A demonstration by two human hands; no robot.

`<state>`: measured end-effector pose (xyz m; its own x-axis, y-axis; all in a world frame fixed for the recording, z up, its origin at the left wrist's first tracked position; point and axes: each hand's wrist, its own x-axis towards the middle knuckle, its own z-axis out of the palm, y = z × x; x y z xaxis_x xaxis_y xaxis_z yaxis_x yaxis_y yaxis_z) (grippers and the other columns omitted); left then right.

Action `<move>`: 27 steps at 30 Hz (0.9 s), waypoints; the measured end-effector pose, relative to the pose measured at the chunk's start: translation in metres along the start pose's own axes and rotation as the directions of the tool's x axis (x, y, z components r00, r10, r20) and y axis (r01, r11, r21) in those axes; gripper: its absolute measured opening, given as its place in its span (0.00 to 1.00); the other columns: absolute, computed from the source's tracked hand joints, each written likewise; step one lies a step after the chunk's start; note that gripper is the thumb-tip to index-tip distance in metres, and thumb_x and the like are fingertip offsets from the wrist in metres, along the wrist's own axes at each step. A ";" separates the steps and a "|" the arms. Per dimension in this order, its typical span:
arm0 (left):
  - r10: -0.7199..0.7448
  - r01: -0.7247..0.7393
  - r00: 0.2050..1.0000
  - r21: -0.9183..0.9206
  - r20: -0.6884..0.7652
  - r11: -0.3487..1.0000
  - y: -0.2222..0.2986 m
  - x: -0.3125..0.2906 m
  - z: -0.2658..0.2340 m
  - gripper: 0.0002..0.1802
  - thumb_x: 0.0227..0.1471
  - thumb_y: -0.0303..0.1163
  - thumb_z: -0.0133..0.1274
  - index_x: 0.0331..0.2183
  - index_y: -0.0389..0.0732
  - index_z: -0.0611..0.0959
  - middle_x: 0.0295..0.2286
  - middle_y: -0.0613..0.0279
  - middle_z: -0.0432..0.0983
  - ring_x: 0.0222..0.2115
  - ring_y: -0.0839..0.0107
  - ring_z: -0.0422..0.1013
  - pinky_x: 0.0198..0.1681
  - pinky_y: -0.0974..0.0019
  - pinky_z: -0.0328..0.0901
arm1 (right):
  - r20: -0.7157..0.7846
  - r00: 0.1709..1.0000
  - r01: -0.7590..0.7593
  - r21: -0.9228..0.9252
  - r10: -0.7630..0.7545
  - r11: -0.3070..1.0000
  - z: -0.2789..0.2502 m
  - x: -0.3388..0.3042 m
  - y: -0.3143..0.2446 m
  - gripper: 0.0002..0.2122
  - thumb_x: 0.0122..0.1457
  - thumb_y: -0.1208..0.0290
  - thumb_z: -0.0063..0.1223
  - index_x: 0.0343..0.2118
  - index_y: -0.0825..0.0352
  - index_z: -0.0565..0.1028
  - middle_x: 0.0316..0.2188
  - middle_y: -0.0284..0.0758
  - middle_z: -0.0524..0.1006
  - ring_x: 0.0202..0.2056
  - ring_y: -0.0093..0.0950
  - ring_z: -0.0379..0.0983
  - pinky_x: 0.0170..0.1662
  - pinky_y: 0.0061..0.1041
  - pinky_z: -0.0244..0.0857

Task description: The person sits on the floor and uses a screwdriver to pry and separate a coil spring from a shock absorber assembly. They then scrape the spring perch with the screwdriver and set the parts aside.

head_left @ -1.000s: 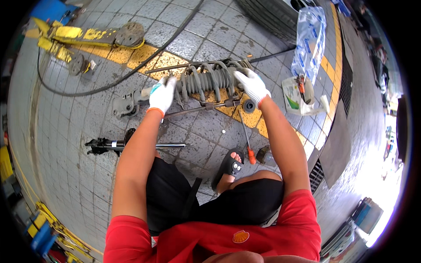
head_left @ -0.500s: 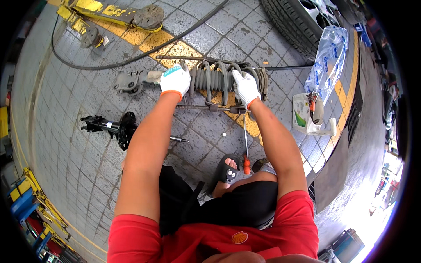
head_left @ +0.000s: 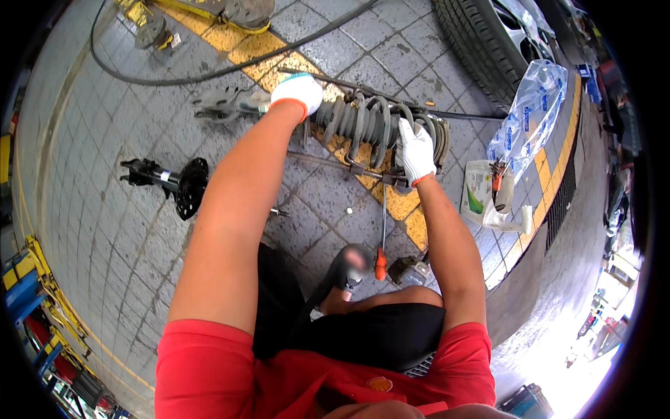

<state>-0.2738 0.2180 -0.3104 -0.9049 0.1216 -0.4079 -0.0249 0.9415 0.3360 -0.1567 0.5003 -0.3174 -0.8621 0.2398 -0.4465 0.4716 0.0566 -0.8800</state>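
A grimy strut with a coil spring [head_left: 380, 126] and a ribbed rubber boot lies crosswise in front of me. White gloves with orange cuffs cover both hands. My left hand [head_left: 297, 93] is closed over the strut at the spring's left end; its fingertips are mostly hidden. At the right end, my right hand [head_left: 417, 150] grips the coils. A threaded spring compressor rod [head_left: 321, 162] with hooks runs along the spring's near side. An orange-handled screwdriver [head_left: 380, 264] lies below it. A bare black strut [head_left: 183, 187] lies left, partly behind my left forearm.
A tyre [head_left: 481, 52] stands far right, with a clear plastic bag [head_left: 532, 108] near it. A cut white container [head_left: 481, 195] holds tools. A black hose [head_left: 209, 75] curves across the tiled floor at the far left. A boxy grey tool [head_left: 409, 271] sits by my leg.
The spring strut has shifted rightward and tilted, its right end now nearer me than its left. Both hands moved with it. My foot shifted, uncovering more of the boxy tool. The view turned slightly.
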 end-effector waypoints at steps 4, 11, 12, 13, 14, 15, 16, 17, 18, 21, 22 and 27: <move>-0.075 0.075 0.997 0.011 0.028 0.997 0.008 0.004 -0.005 0.30 0.67 0.50 0.40 0.40 0.37 0.88 0.46 0.45 0.83 0.47 0.45 0.78 0.54 0.48 0.71 | -0.009 1.000 -0.012 0.045 0.013 0.999 -0.002 0.002 0.013 0.13 0.71 0.58 0.56 0.39 0.64 0.78 0.21 0.22 0.68 0.21 0.14 0.61 0.24 0.21 0.55; -0.160 0.152 0.980 -0.068 -0.117 0.986 0.016 -0.011 -0.005 0.33 0.63 0.58 0.46 0.41 0.38 0.89 0.44 0.45 0.84 0.46 0.47 0.80 0.52 0.51 0.72 | -0.053 0.995 0.079 -0.001 -0.079 0.997 -0.006 0.018 0.028 0.13 0.71 0.56 0.56 0.41 0.63 0.80 0.22 0.22 0.69 0.25 0.13 0.60 0.28 0.20 0.56; -0.164 0.154 0.977 -0.076 -0.137 0.985 0.014 -0.011 -0.004 0.32 0.63 0.57 0.46 0.41 0.38 0.89 0.43 0.45 0.84 0.46 0.47 0.80 0.52 0.51 0.72 | -0.034 0.997 0.069 0.041 -0.067 0.997 -0.005 0.016 0.026 0.14 0.71 0.56 0.56 0.42 0.64 0.80 0.22 0.22 0.69 0.25 0.14 0.61 0.28 0.20 0.57; -0.200 0.189 0.971 -0.096 -0.127 0.977 0.012 -0.011 -0.005 0.31 0.62 0.57 0.46 0.40 0.38 0.90 0.43 0.45 0.85 0.46 0.47 0.80 0.52 0.51 0.72 | -0.027 0.999 0.043 -0.014 -0.044 0.999 -0.003 0.011 0.020 0.14 0.71 0.56 0.56 0.44 0.64 0.80 0.22 0.22 0.69 0.24 0.14 0.62 0.27 0.20 0.58; -0.195 0.185 0.973 -0.090 -0.120 0.979 0.010 -0.013 -0.003 0.31 0.62 0.57 0.47 0.40 0.38 0.90 0.43 0.45 0.84 0.46 0.47 0.80 0.51 0.52 0.72 | -0.037 0.996 0.082 -0.033 -0.083 0.996 -0.001 0.010 0.023 0.14 0.71 0.56 0.55 0.44 0.64 0.80 0.22 0.23 0.69 0.24 0.14 0.62 0.27 0.21 0.58; -0.185 0.176 0.976 -0.086 -0.116 0.981 0.013 -0.016 -0.005 0.31 0.62 0.57 0.47 0.40 0.38 0.90 0.43 0.45 0.84 0.46 0.47 0.80 0.51 0.52 0.73 | -0.051 0.991 0.124 -0.054 -0.127 0.991 0.000 0.009 0.023 0.15 0.72 0.56 0.55 0.44 0.64 0.79 0.22 0.23 0.69 0.24 0.14 0.62 0.27 0.22 0.58; -0.175 0.166 0.978 -0.082 -0.112 0.983 0.015 -0.018 -0.007 0.31 0.62 0.57 0.47 0.40 0.39 0.90 0.43 0.45 0.84 0.45 0.47 0.80 0.51 0.52 0.73 | -0.062 0.983 0.167 -0.074 -0.171 0.983 0.000 0.009 0.023 0.15 0.72 0.56 0.55 0.44 0.64 0.79 0.22 0.23 0.69 0.23 0.15 0.62 0.26 0.22 0.59; -0.211 0.203 0.976 -0.120 -0.052 0.972 0.015 -0.018 -0.010 0.33 0.62 0.58 0.47 0.47 0.38 0.87 0.46 0.44 0.83 0.47 0.47 0.79 0.53 0.51 0.72 | -0.066 0.977 0.192 -0.131 -0.201 0.973 0.000 0.009 0.021 0.15 0.72 0.55 0.54 0.44 0.65 0.79 0.23 0.24 0.70 0.23 0.15 0.63 0.26 0.23 0.59; -0.202 0.191 0.977 -0.152 -0.062 0.970 0.014 -0.020 -0.006 0.34 0.62 0.58 0.47 0.50 0.37 0.85 0.48 0.43 0.82 0.49 0.47 0.79 0.55 0.51 0.71 | -0.071 0.971 0.212 -0.190 -0.229 0.959 0.002 0.006 0.018 0.16 0.72 0.55 0.54 0.45 0.65 0.79 0.23 0.24 0.70 0.23 0.16 0.63 0.26 0.23 0.59; -0.136 0.112 0.988 -0.284 -0.066 0.952 0.020 -0.046 0.009 0.43 0.62 0.58 0.49 0.64 0.32 0.70 0.56 0.38 0.75 0.56 0.48 0.74 0.61 0.52 0.66 | -0.095 0.962 0.208 -0.347 -0.255 0.914 -0.010 0.008 0.027 0.18 0.72 0.54 0.52 0.48 0.67 0.78 0.26 0.30 0.74 0.25 0.21 0.67 0.30 0.26 0.64; -0.096 0.047 0.980 -0.265 -0.173 0.963 0.017 -0.058 0.019 0.43 0.61 0.54 0.52 0.64 0.30 0.68 0.57 0.37 0.73 0.59 0.46 0.71 0.64 0.52 0.64 | -0.087 0.963 0.203 -0.388 -0.255 0.899 -0.001 0.003 0.015 0.20 0.72 0.53 0.51 0.50 0.68 0.77 0.28 0.32 0.76 0.26 0.23 0.69 0.32 0.28 0.66; 0.104 -0.125 0.887 -0.018 -0.450 0.992 -0.018 -0.079 0.057 0.37 0.57 0.47 0.60 0.58 0.30 0.73 0.52 0.39 0.74 0.55 0.46 0.70 0.62 0.49 0.63 | -0.108 0.967 0.079 -0.730 -0.230 0.678 -0.002 -0.021 -0.010 0.29 0.69 0.51 0.52 0.62 0.72 0.70 0.57 0.55 0.75 0.59 0.48 0.73 0.63 0.38 0.65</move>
<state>-0.1773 0.2093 -0.3328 -0.9964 0.0642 0.0552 0.0810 0.9130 0.3999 -0.1424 0.4967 -0.2991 -0.9220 0.3240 -0.2118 0.3871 0.7653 -0.5143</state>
